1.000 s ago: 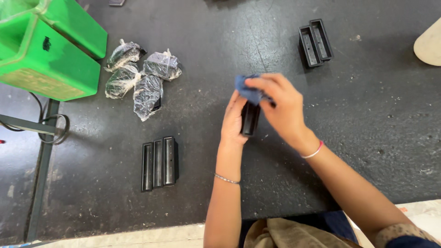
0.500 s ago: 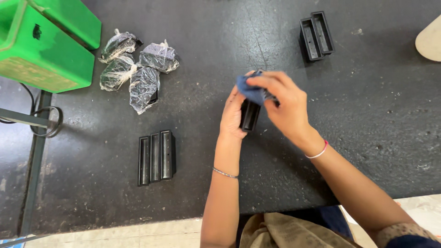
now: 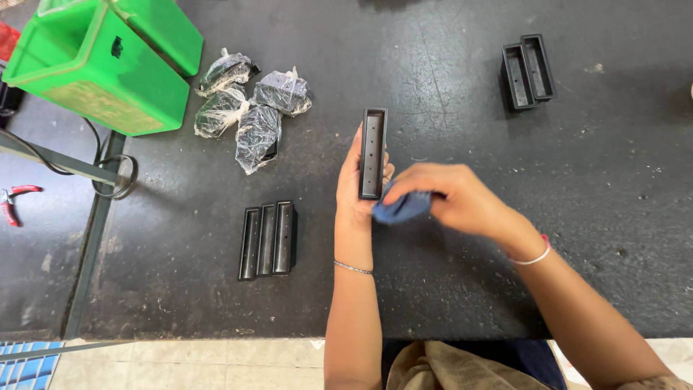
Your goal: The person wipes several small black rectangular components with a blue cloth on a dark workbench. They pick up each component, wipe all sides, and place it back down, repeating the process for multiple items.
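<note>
My left hand (image 3: 355,189) holds a long black open-topped plastic tray (image 3: 373,152) upright over the dark table (image 3: 447,289), its hollow side with small holes facing me. My right hand (image 3: 451,198) grips a bunched blue cloth (image 3: 401,208) just below the tray's lower end, touching my left hand's fingers. Three similar black trays (image 3: 268,239) lie side by side on the table to the left of my left forearm. Two more black trays (image 3: 528,70) lie at the far right.
Several clear bags of dark parts (image 3: 249,108) lie at the back left beside green plastic bins (image 3: 101,61). Red-handled pliers (image 3: 13,202) lie on the floor at the left, near a cable and a metal frame bar (image 3: 58,165).
My right hand with the cloth has come off the top of the tray and moved down to its lower end, so the tray's open inside now shows. The view shifted slightly.
</note>
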The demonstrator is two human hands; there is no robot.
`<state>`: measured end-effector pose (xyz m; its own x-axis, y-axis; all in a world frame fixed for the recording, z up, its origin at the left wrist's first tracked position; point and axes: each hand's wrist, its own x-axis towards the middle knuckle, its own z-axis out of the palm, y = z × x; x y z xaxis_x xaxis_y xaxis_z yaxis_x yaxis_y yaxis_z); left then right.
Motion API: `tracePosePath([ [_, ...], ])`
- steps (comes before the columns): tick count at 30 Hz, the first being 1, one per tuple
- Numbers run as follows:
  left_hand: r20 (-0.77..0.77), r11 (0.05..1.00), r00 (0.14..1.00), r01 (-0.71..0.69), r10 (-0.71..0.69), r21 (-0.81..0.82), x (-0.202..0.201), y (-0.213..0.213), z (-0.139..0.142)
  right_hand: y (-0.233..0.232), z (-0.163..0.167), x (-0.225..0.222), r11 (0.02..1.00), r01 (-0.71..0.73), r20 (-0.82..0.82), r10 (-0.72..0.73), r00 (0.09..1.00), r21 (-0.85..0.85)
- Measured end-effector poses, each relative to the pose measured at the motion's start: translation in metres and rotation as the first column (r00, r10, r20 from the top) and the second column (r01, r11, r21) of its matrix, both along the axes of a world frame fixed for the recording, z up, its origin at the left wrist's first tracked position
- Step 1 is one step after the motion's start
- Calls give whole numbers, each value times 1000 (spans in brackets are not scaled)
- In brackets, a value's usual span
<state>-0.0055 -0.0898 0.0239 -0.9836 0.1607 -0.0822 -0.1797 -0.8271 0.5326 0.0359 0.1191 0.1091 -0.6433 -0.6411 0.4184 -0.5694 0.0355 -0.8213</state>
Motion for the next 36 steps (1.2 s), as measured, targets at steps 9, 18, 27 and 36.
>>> tracePosePath([
  [9, -50, 987, 998, 38, -31, 154, -4, -2, -21, 10, -5, -13, 885, 440, 183, -412, 893, -153],
  [18, -191, 974, 979, 113, -75, 196, -2, -1, -24, 11, -11, -20, 829, 525, 256, -474, 843, -195],
  [27, -75, 987, 997, -34, 23, -156, 1, 11, -4, 5, -7, -14, 779, 576, -5, -595, 803, -247],
  [36, -42, 974, 990, -137, 132, -181, -4, 32, -13, -9, -20, -2, 818, 553, -403, -565, 720, -158],
])
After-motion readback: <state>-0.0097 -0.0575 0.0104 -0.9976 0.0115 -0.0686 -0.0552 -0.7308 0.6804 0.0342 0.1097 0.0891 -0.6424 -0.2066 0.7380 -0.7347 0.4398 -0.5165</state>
